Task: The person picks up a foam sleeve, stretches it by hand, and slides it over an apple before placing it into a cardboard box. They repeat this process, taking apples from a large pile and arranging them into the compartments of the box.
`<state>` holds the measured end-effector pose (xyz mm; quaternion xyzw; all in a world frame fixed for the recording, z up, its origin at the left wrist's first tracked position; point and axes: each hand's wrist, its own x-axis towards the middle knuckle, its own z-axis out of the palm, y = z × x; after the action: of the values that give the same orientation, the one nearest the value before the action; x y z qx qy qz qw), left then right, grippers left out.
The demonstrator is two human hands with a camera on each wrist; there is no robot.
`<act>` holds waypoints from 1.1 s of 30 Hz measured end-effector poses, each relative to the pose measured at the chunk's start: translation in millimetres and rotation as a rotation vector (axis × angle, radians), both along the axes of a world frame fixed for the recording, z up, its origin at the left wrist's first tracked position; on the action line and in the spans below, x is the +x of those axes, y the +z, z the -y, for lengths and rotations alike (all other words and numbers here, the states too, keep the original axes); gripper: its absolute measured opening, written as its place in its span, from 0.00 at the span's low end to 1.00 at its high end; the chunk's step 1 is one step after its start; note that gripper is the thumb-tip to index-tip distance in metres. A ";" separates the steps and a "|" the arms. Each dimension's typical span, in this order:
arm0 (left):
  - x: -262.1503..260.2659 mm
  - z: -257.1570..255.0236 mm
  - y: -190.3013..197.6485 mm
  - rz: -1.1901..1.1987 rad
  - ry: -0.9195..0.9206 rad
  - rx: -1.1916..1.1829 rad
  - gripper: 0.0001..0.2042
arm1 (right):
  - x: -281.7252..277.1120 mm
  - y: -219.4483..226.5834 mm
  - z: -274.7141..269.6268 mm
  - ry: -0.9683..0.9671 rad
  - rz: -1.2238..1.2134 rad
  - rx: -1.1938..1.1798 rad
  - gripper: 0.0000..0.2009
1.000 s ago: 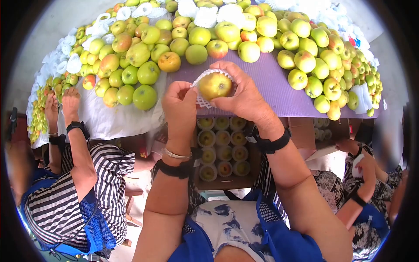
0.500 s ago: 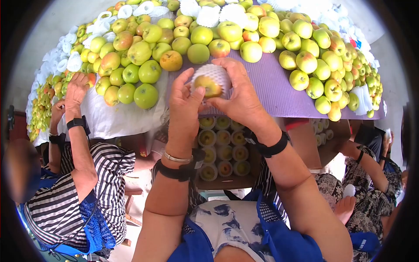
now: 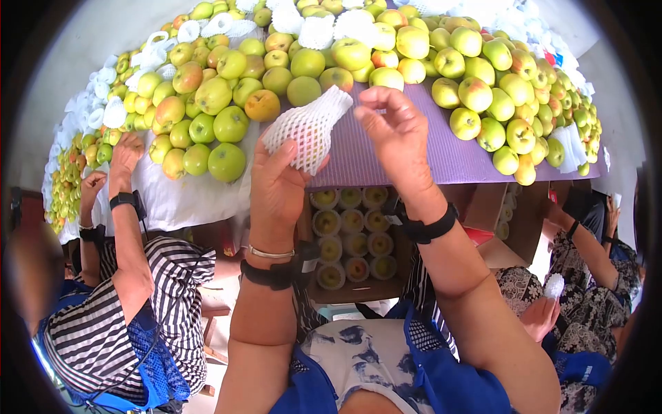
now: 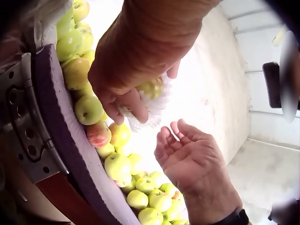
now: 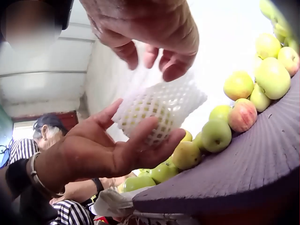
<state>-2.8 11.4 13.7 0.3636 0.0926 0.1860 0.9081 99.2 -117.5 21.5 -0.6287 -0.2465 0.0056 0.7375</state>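
Observation:
My left hand (image 3: 274,181) grips an apple inside a white foam net sleeve (image 3: 303,134), above the table's front edge. Thumb and fingers lie around the wrapped lower part, while the sleeve's narrow loose end sticks up toward the right. In the right wrist view the apple's yellow-green skin (image 5: 152,115) shows through the mesh. My right hand (image 3: 400,141) is just right of that loose end, apart from it, with fingers loosely bent and nothing in them. Its palm side (image 4: 192,157) shows in the left wrist view.
Piles of green and reddish apples (image 3: 214,96) cover the table's back and both sides. A purple corrugated sheet (image 3: 427,155) lies in front. Below stands a box (image 3: 355,290) of netted apples in rows. White foam nets (image 3: 317,31) lie on the piles. People sit to the left and right.
The sleeve has gone from partly around the apple to covering it, its loose end now upward. My right hand has let go and moved right; my left hand keeps hold.

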 end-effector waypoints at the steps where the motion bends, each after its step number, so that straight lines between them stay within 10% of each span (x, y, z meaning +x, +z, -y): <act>1: -0.5 -1.2 -0.3 0.017 -0.015 0.025 0.21 | 5.8 1.0 4.4 -0.020 -0.038 -0.005 0.10; 9: -0.4 5.7 -0.9 -0.053 -0.047 0.063 0.21 | 11.8 -0.2 14.9 0.173 -0.211 -0.193 0.05; 15: -0.1 4.4 -2.5 -0.098 -0.077 0.020 0.20 | 7.3 -3.1 11.6 0.234 -0.226 0.081 0.07; 21: 0.1 3.4 -5.6 -0.090 -0.048 0.089 0.21 | 6.6 10.6 15.8 0.244 -0.364 -0.414 0.09; 33: 0.7 12.4 -2.3 -0.067 -0.074 0.078 0.24 | -0.9 1.2 1.8 0.266 -0.558 0.142 0.09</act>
<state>-2.1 -1.1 11.5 0.4079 0.1019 0.1435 0.8959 98.3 -119.3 22.8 -0.5122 -0.1145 0.2570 0.8115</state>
